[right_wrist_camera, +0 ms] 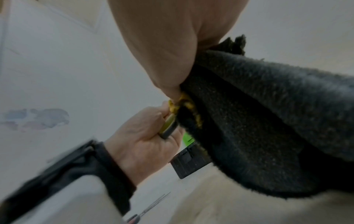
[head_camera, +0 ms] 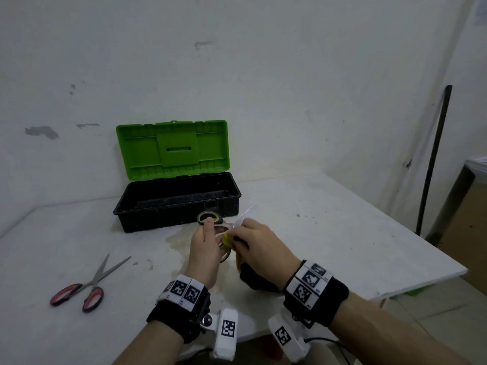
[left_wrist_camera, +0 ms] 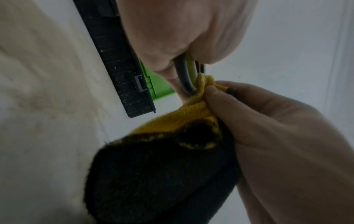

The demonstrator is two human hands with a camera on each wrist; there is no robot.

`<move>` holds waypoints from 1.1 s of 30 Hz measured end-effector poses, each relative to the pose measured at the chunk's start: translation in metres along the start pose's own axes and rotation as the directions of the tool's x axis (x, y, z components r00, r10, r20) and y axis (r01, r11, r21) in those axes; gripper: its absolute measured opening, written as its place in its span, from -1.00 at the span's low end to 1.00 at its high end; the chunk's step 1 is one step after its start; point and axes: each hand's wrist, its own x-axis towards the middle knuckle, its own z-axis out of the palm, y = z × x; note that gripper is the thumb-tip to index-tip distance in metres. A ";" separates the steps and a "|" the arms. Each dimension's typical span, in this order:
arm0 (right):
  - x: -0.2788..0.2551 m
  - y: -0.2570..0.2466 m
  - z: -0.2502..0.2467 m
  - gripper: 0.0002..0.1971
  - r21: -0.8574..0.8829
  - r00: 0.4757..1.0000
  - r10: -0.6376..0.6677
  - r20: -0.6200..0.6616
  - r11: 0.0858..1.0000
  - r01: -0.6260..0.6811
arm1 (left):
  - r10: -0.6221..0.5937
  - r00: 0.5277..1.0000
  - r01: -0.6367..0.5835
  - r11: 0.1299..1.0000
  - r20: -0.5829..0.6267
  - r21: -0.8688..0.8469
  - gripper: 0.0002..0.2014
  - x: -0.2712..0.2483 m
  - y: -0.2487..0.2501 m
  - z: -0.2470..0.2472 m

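Note:
Above the table's middle, my left hand [head_camera: 205, 247] grips a pair of scissors with black-and-lime handle loops [head_camera: 210, 217]; their blades [head_camera: 246, 213] point up and to the right. My right hand [head_camera: 257, 246] pinches a yellow-and-black cloth [head_camera: 227, 239] against the scissors near the handles. In the left wrist view a handle loop [left_wrist_camera: 186, 75] passes between my left fingers, and the cloth [left_wrist_camera: 172, 159] hangs below my right fingers [left_wrist_camera: 226, 97]. The right wrist view shows the dark cloth [right_wrist_camera: 268, 113] bunched under my right palm and my left hand [right_wrist_camera: 145, 141] round the handle.
An open toolbox [head_camera: 177, 204] with a black tray and raised green lid [head_camera: 172, 148] stands behind my hands, against the wall. Red-handled scissors [head_camera: 87, 285] lie on the white table [head_camera: 342, 233] at the left. The table's right edge drops off near a dark pole [head_camera: 433, 159].

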 end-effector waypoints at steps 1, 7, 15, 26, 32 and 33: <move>-0.004 -0.002 0.003 -0.81 0.010 1.000 -0.015 0.014 1.000 0.014 | 0.004 1.000 -0.004 1.000 -0.001 0.006 -0.51 0.001 -0.001 -0.001; -0.001 0.001 0.002 -0.81 0.027 0.998 0.017 -0.063 1.000 -0.015 | 0.024 0.999 -0.026 0.998 0.033 0.056 -0.52 -0.006 -0.006 0.000; 0.004 0.015 -0.009 -0.82 0.035 0.965 0.158 -0.208 0.987 -0.155 | 0.035 0.999 -0.034 0.998 -0.019 0.051 -0.51 -0.001 -0.002 0.001; 0.009 0.018 -0.005 -0.84 0.022 0.966 0.185 -0.183 0.983 -0.184 | 0.040 0.999 -0.041 0.990 0.012 0.132 -0.58 -0.006 -0.008 0.003; 0.005 0.013 0.006 -0.84 0.020 0.983 0.142 -0.119 0.990 -0.141 | 0.008 1.000 -0.010 0.994 0.017 0.108 -0.59 -0.007 -0.006 0.008; 0.005 0.016 0.005 -0.83 0.015 0.981 0.152 -0.122 0.988 -0.151 | 0.010 1.000 -0.011 0.994 0.009 0.107 -0.59 -0.008 -0.006 0.007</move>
